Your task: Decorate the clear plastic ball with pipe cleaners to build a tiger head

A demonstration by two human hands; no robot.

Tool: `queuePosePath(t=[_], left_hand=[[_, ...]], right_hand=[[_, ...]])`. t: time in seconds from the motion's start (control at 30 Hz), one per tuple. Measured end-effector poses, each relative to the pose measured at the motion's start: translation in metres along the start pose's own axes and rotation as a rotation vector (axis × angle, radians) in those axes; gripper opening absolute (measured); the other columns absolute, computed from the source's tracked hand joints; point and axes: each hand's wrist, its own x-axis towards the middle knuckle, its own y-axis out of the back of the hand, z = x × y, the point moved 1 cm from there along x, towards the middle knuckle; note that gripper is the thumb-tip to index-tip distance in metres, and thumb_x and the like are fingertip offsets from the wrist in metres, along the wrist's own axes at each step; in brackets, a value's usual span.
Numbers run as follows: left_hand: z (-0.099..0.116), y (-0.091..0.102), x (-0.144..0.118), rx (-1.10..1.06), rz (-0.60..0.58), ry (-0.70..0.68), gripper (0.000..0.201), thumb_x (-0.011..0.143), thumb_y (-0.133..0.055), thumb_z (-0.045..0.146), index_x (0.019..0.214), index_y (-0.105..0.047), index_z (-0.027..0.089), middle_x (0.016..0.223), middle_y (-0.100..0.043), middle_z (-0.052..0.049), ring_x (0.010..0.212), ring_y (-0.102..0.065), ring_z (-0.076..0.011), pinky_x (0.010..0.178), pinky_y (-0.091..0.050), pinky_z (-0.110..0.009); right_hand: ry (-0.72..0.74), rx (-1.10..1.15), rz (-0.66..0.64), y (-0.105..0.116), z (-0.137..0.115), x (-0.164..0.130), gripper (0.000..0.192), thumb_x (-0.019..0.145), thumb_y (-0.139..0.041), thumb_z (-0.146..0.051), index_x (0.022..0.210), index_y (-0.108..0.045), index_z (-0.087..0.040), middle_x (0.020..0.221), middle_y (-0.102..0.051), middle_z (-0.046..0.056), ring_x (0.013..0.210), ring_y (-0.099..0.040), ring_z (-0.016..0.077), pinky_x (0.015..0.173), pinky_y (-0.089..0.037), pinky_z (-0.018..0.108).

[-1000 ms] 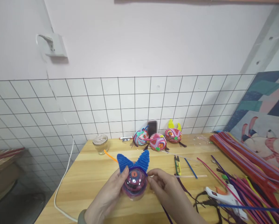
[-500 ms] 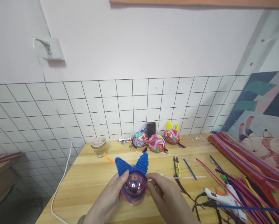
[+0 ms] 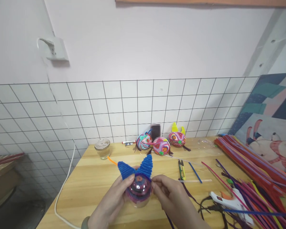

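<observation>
A clear round plastic ball [image 3: 139, 190] with purple and pink inside carries two pointed blue pipe-cleaner ears [image 3: 146, 168] on top. My left hand [image 3: 116, 194] is closed around its left side, thumb at the base of the left ear. At the ball's right edge, my right hand [image 3: 169, 194] pinches thumb and forefinger together. A dark purple pipe cleaner [image 3: 168, 219] shows below that hand, and a purple strip follows the ball's upper rim to the fingertips. The pinched part itself is hidden by the fingers.
Several decorated balls [image 3: 161, 146] stand by the tiled wall, with a glass cup [image 3: 102, 149] at the back left. Yellow-and-black thread snips [image 3: 181, 169] lie beyond my right hand. At right are a white glue gun [image 3: 229, 202] and pipe-cleaner bundles [image 3: 248, 159].
The ball has tipped slightly, its orange spot sitting higher and flatter. The dark purple pipe cleaner now shows below my right hand. Both hands keep their hold, and the view has shifted slightly.
</observation>
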Motion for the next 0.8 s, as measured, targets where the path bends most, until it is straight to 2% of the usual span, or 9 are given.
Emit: queuePosePath(t=[0.2, 0.4, 0.57, 0.8], left_hand=[[-0.001, 0.002, 0.0, 0.026, -0.014, -0.04, 0.045, 0.073, -0.071, 0.035, 0.115, -0.066, 0.02, 0.106, -0.073, -0.009, 0.104, -0.061, -0.027, 0.091, -0.045, -0.035], [-0.002, 0.001, -0.002, 0.08, -0.01, -0.059, 0.051, 0.071, -0.072, 0.038, 0.118, -0.064, 0.021, 0.11, -0.071, -0.009, 0.105, -0.06, -0.0293, 0.093, -0.043, -0.039], [0.001, 0.0, -0.002, 0.121, -0.001, -0.074, 0.056, 0.066, -0.075, 0.043, 0.117, -0.065, 0.023, 0.108, -0.071, -0.008, 0.101, -0.06, -0.0289, 0.095, -0.042, -0.041], [-0.002, 0.003, 0.001, 0.146, -0.032, -0.094, 0.049, 0.07, -0.072, 0.042, 0.115, -0.066, 0.023, 0.109, -0.07, -0.008, 0.102, -0.059, -0.0285, 0.094, -0.042, -0.041]], right_hand=[[0.032, -0.101, 0.028, 0.002, -0.005, -0.002, 0.024, 0.088, -0.044, -0.03, 0.079, -0.063, -0.019, 0.057, -0.056, -0.001, 0.051, -0.049, 0.013, 0.049, -0.036, 0.022], [-0.094, 0.134, 0.009, -0.001, 0.004, 0.0, 0.021, 0.086, -0.047, -0.034, 0.077, -0.058, -0.018, 0.055, -0.052, -0.002, 0.048, -0.047, 0.0116, 0.046, -0.036, 0.021], [-0.184, 0.279, -0.026, -0.002, 0.006, 0.004, 0.021, 0.081, -0.052, -0.038, 0.073, -0.054, -0.019, 0.053, -0.049, -0.005, 0.038, -0.04, 0.0075, 0.036, -0.03, 0.019], [-0.281, 0.383, -0.101, 0.0, 0.002, 0.008, 0.018, 0.077, -0.054, -0.035, 0.071, -0.052, -0.018, 0.052, -0.05, -0.008, 0.033, -0.038, 0.004, 0.031, -0.028, 0.015]])
